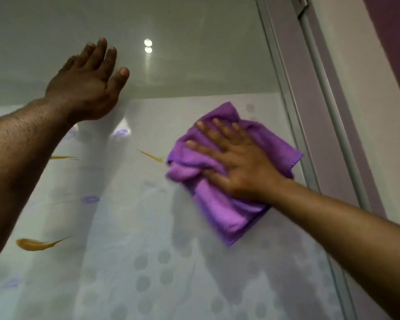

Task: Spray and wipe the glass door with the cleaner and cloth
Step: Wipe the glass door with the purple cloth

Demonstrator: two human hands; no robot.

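Left hand (88,82) raised high, fingers straight and close together, forearm bare, right hand (236,160) lower, fingers spread flat, palm pressing forward, arm extended

Glowing softly and evenly, indoor light falling from above. Glinting high on the glass door (194,65) as two small round reflections of lamps, one above the other, trailing a faint vertical streak of glare beneath. Casting pale grey shadows on the glass under the right hand (236,160) and purple cloth (226,204). Smearing with motion blur along the cloth's left edge and the orange marks (36,244). Bending the metal frame (293,112) at the right, wide-angle distortion showing.
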